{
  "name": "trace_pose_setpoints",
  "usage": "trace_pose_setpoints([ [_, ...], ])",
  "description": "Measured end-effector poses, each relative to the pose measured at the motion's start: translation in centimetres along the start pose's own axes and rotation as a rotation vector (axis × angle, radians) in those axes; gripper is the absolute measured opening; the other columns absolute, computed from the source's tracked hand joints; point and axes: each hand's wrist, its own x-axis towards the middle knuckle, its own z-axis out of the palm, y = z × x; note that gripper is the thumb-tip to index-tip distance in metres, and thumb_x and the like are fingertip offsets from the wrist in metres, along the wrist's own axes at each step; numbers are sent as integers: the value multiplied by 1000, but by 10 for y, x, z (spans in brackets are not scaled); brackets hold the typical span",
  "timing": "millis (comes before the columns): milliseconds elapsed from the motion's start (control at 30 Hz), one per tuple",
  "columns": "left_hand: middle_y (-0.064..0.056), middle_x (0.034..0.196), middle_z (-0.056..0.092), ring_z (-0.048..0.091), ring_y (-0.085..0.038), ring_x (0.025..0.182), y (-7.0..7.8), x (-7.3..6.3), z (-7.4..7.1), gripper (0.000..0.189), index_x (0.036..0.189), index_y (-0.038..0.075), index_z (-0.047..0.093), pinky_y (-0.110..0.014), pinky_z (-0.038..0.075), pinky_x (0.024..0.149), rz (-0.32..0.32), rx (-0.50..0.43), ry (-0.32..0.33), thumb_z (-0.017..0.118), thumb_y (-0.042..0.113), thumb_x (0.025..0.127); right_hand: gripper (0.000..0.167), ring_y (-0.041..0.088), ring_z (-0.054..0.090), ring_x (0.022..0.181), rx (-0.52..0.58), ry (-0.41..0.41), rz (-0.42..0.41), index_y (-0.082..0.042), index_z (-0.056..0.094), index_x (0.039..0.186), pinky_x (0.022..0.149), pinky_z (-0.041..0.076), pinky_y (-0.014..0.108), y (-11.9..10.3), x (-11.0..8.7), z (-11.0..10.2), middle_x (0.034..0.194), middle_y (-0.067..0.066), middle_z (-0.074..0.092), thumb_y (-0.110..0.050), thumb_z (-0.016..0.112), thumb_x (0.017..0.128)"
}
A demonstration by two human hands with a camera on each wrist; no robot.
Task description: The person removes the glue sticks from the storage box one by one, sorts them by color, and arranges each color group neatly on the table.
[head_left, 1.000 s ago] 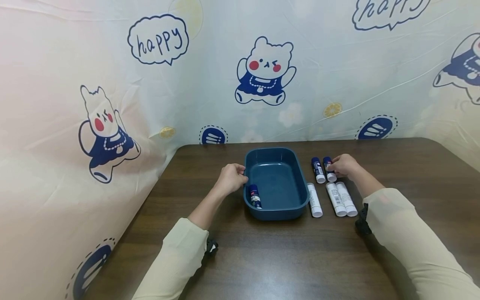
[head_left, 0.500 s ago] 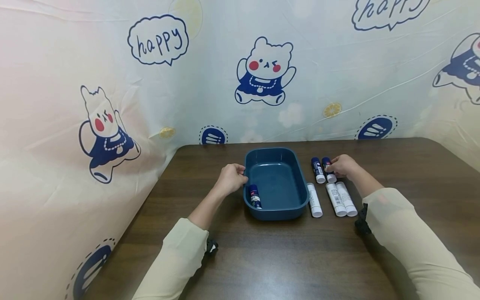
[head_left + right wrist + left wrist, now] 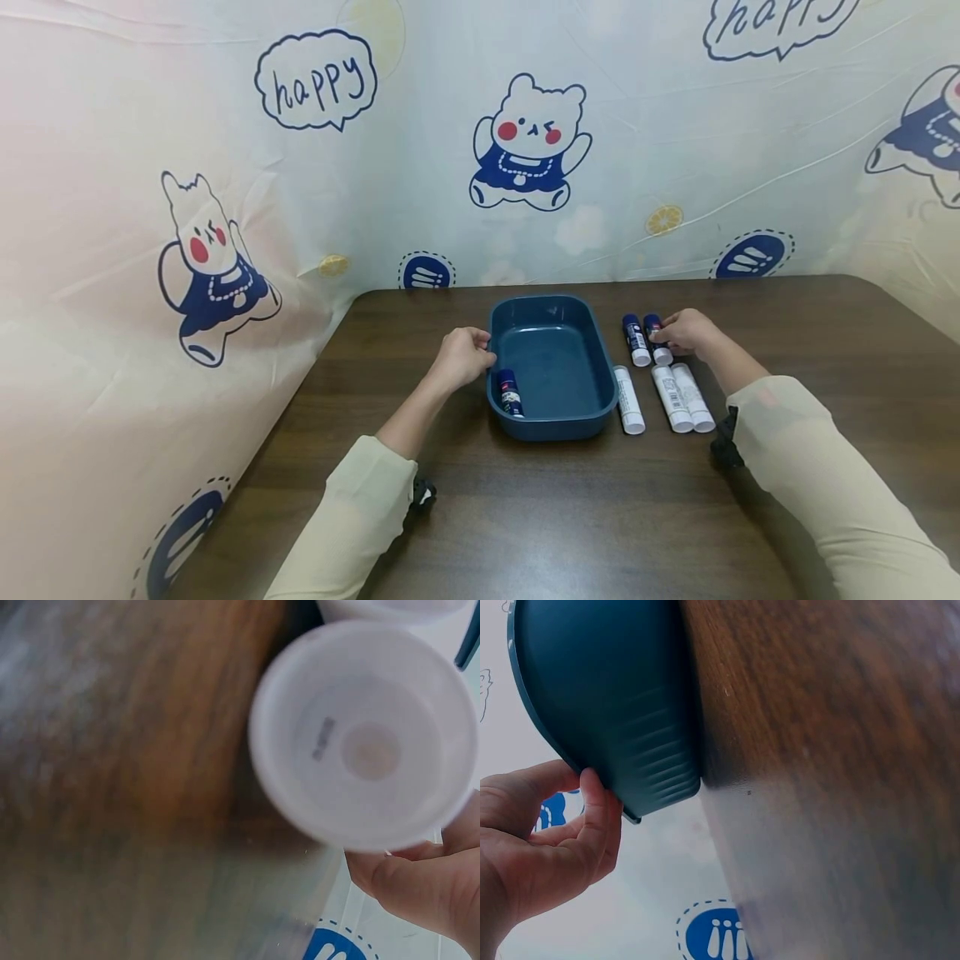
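A teal plastic bin (image 3: 558, 354) stands on the brown table. My left hand (image 3: 459, 358) pinches its left rim between thumb and fingers, also plain in the left wrist view, where the bin's outer wall (image 3: 622, 697) shows. Inside lies one blue glue stick (image 3: 510, 393), along the left wall. My right hand (image 3: 690, 331) pinches another blue glue stick (image 3: 662, 353) with a white end, lying right of the bin. A similar blue glue stick (image 3: 636, 340) lies just left of it. In the right wrist view, a white tube's round end (image 3: 367, 742) partly hides my fingers (image 3: 420, 892).
Three white tubes lie nearer the front: one white tube (image 3: 629, 402) against the bin's right side, and a left tube (image 3: 672, 400) beside a right tube (image 3: 693, 398). A printed curtain (image 3: 532, 242) hangs behind the table (image 3: 525, 517).
The glue stick under my right hand has shifted very slightly left. My left hand and the bin stay put.
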Motion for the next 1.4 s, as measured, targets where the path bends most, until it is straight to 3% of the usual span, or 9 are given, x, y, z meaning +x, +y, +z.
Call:
trace_pose_setpoints([
  [200, -13, 106, 58, 61, -21, 81, 1, 0, 0, 37, 122, -1, 55, -34, 52, 77, -15, -7, -6, 61, 5, 87, 58, 12, 55, 75, 24, -14, -7, 21, 31, 130, 66, 51, 21, -1, -3, -4, 113, 27, 46, -7, 58, 86],
  [400, -14, 106, 58, 62, -21, 80, 0, 1, 0, 36, 122, -1, 56, -34, 53, 77, -9, -6, -3, 61, 5, 86, 57, 8, 56, 66, 54, -24, -23, 21, 30, 129, 64, 52, 22, 1, -4, -10, 98, 20, 52, -5, 58, 87],
  [500, -14, 106, 58, 62, -21, 80, 0, 0, 0, 36, 122, -1, 56, -34, 52, 77, -13, -6, -1, 61, 5, 86, 58, 12, 58, 67, 40, -8, -31, 22, 30, 129, 64, 52, 24, 2, -3, -12, 92, 18, 56, -5, 59, 86],
  [633, -13, 107, 58, 61, -22, 83, 1, -1, 0, 37, 123, -1, 56, -34, 52, 78, -19, -2, 0, 60, 5, 87, 56, 32, 59, 88, -167, 60, -92, 21, 37, 126, 76, 51, 38, -2, -5, -10, 102, 30, 56, -10, 61, 85],
  [733, -13, 108, 58, 59, -22, 86, 1, -1, 0, 37, 123, 0, 55, -34, 52, 79, -17, 3, 1, 60, 5, 87, 56, 45, 49, 106, -344, 112, -144, 19, 41, 124, 86, 44, 49, -8, -9, -8, 117, 35, 49, -15, 61, 84],
  [833, -13, 108, 58, 59, -22, 87, 1, 0, 0, 37, 123, 0, 56, -34, 52, 79, -13, 7, 1, 61, 5, 87, 55, 49, 43, 110, -408, 132, -171, 18, 42, 123, 90, 39, 53, -14, -11, -7, 120, 37, 45, -16, 61, 84],
  [1100, -13, 108, 58, 58, -23, 89, 0, 0, 1, 36, 122, 0, 56, -34, 52, 79, -17, -1, -2, 61, 6, 87, 55, 48, 44, 110, -371, 131, -174, 17, 42, 125, 90, 40, 53, -17, -16, -5, 120, 36, 46, -16, 61, 85],
  [1400, -13, 106, 58, 60, -21, 84, -1, 2, 1, 37, 122, -1, 56, -33, 52, 78, 2, 0, 2, 61, 5, 86, 58, 46, 45, 111, -250, 56, -220, 15, 34, 132, 90, 40, 52, -27, -27, -5, 126, 35, 42, -15, 57, 88],
])
